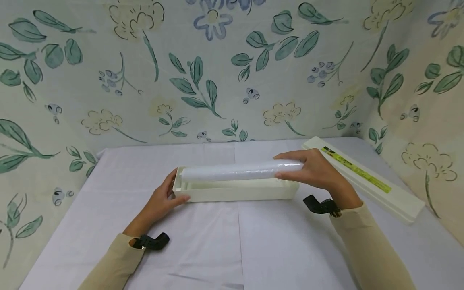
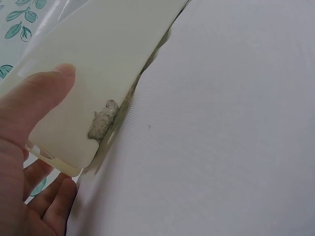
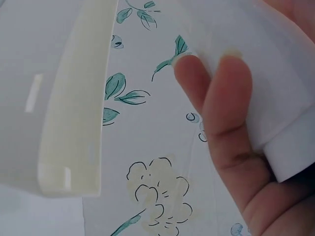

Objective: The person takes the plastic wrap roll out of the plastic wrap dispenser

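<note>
Right sleeve [image 1: 373, 245] stood nearest the head camera. Beyond it, the right hand [image 1: 317, 169], spread to the cylinder's width, gripped one end of a film-wrapped roll [image 1: 239, 171], which lay along and partly above the pale box [image 1: 239, 196]; the left hand [image 1: 159, 203] was curled round the box's left end. A labelled lid [image 1: 406, 205] lay on the table [image 1: 275, 237] to the right. Judged hazard: slick wrap could let the roll slide from the fingers. Left wrist view: thumb lay on the side wall, fingers at the end; a ragged grey patch [image 2: 103, 122], nature unclear, could snag film. Right wrist view: fingers held the roll beside its end stub [image 3: 290, 152], apart from what appeared to be the box; a one-ended hold could let it tilt and strike the rim.
</note>
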`<state>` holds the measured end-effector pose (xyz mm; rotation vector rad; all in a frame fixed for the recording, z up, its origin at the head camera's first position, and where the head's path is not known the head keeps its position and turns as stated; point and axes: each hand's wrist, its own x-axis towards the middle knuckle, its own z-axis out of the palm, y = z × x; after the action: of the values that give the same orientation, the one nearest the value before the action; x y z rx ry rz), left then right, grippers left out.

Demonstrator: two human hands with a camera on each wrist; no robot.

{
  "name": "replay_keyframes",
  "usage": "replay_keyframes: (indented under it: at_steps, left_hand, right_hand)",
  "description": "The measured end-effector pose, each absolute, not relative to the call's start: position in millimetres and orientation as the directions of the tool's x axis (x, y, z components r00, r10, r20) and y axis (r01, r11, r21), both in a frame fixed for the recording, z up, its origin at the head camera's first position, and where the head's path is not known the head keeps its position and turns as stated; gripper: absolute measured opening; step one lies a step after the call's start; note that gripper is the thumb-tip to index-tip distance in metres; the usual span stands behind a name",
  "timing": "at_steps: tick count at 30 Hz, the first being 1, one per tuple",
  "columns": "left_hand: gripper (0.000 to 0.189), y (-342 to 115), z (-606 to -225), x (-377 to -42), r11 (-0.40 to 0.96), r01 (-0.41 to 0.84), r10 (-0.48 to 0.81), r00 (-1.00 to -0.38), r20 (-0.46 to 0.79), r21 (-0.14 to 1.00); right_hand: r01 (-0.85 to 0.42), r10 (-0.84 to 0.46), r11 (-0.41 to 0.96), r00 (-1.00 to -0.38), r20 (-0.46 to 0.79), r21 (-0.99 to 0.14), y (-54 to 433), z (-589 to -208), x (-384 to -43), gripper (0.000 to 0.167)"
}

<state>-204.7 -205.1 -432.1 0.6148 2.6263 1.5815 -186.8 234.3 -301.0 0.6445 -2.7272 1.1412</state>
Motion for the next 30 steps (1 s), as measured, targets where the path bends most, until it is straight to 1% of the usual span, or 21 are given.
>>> replay_keyframes:
  at_steps: [6,12,17,24,30]
  left_hand:
    - [0.092,-206.3,-431.6,-203.3,0.431,0.313,0.335,-0.926,0.172,0.846]
    - [0.092,-206.7,-430.1,-204.8,0.422,0.331,0.344,-0.920,0.189,0.844]
    - [0.093,-207.4,-429.7,-203.9,0.435,0.300,0.329,-0.931,0.160,0.849]
    - [0.093,-207.4,-428.6,-206.1,0.418,0.314,0.344,-0.923,0.171,0.852]
    - [0.094,-208.3,-429.2,-205.2,0.427,0.288,0.342,-0.929,0.142,0.857]
  right_hand:
    - [-0.432,-0.348,0.622,-0.900,0.263,-0.653,238.0,-300.0,-187.1,0.049]
    - [-0.441,-0.326,0.635,-0.898,0.297,-0.634,240.3,-296.6,-184.9,0.050]
    - [-0.409,-0.291,0.647,-0.913,0.287,-0.643,240.4,-294.3,-183.0,0.050]
    - [-0.397,-0.254,0.651,-0.917,0.307,-0.647,243.8,-291.8,-182.2,0.046]
    - [-0.379,-0.242,0.639,-0.925,0.292,-0.670,245.5,-290.4,-180.0,0.047]
